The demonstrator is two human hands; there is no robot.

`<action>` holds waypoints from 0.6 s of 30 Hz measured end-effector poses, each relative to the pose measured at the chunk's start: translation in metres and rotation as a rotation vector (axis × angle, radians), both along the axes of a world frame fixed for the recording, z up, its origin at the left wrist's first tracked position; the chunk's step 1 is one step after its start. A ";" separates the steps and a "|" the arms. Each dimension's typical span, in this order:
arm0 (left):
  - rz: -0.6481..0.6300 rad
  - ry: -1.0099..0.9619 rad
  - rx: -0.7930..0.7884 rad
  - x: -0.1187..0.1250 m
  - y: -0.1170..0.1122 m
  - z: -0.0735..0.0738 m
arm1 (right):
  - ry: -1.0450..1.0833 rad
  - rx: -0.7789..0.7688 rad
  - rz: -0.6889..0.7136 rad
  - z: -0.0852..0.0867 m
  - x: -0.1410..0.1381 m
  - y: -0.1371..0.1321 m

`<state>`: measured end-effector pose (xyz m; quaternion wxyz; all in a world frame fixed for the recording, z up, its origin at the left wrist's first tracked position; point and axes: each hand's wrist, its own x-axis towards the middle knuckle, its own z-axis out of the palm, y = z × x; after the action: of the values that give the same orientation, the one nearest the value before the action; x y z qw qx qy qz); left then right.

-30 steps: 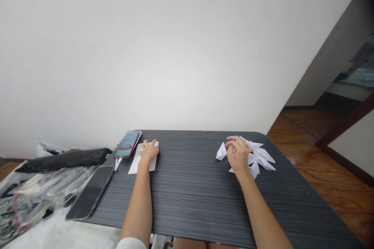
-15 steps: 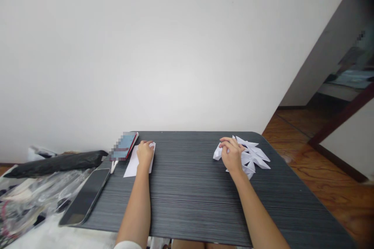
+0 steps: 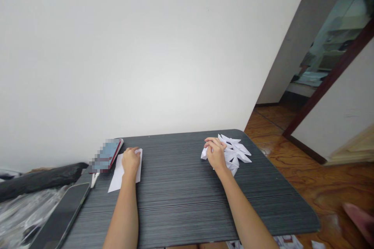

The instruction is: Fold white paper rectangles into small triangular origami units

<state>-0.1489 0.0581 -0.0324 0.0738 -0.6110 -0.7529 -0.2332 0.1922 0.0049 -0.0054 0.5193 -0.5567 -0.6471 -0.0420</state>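
Observation:
My left hand [image 3: 131, 161] lies over white paper sheets [image 3: 117, 177] at the left of the dark table, its fingers curled down at their upper edge. The fingertips are partly hidden, and the paper is flat on the tabletop. Across the table, my right hand [image 3: 215, 151] hovers at the left side of a pile of folded white paper pieces [image 3: 241, 151]. Its fingers are bent and somewhat apart, and I see nothing gripped between them. One folded piece [image 3: 203, 153] shows just left of that hand; the hand covers part of the pile.
Left of the sheets lies a booklet or box with a blurred cover [image 3: 106, 155], beside a small white item [image 3: 94, 179]. A black phone [image 3: 62, 216] rests at the table's left edge. A white wall [image 3: 163, 54] rises behind the dark table [image 3: 175, 198]. A pink object [image 3: 359, 218] appears at lower right.
The view has swung to the right, so the table and everything on it sit further left. Both hands keep nearly the same pose and place on the table.

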 end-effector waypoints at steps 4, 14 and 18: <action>-0.009 -0.015 0.071 -0.001 0.001 0.001 | -0.007 0.004 0.002 -0.001 0.000 0.001; -0.301 -0.159 0.226 0.003 0.000 0.012 | 0.011 -0.003 0.223 -0.008 -0.022 -0.004; -0.332 -0.236 0.170 0.009 -0.001 0.008 | -0.036 -0.089 0.507 -0.016 -0.057 -0.015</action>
<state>-0.1397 0.0567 -0.0249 -0.0030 -0.6867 -0.6228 -0.3748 0.1356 -0.0099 -0.0218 0.4766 -0.3981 -0.7764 0.1081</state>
